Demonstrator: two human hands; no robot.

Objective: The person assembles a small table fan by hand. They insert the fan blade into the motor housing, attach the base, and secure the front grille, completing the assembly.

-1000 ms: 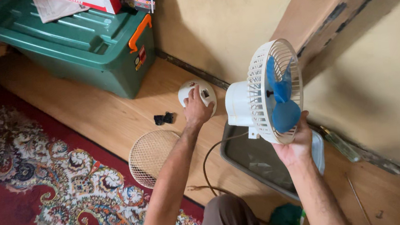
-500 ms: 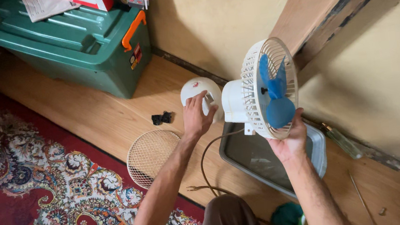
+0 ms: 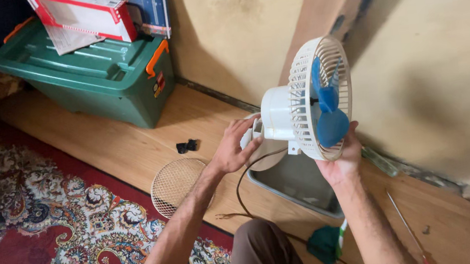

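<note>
Above the wooden floor [image 3: 132, 142], right hand [image 3: 338, 162] grips ribbed white fan [image 3: 307, 110]; left hand [image 3: 231, 148] clasps its round base [image 3: 256, 141].

White blue-bladed fan [image 3: 310, 104], held aloft

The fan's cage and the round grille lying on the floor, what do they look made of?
Fan cage: likely moulded plastic, matte white, with thick flat ribs. Round grille: looks like thin wire mesh, pale cream, possibly coated metal; too fine to be sure.

The fan [image 3: 310, 107] is held above the tray [image 3: 294, 181], with the loose grille [image 3: 177, 184] lying to its left.
</note>
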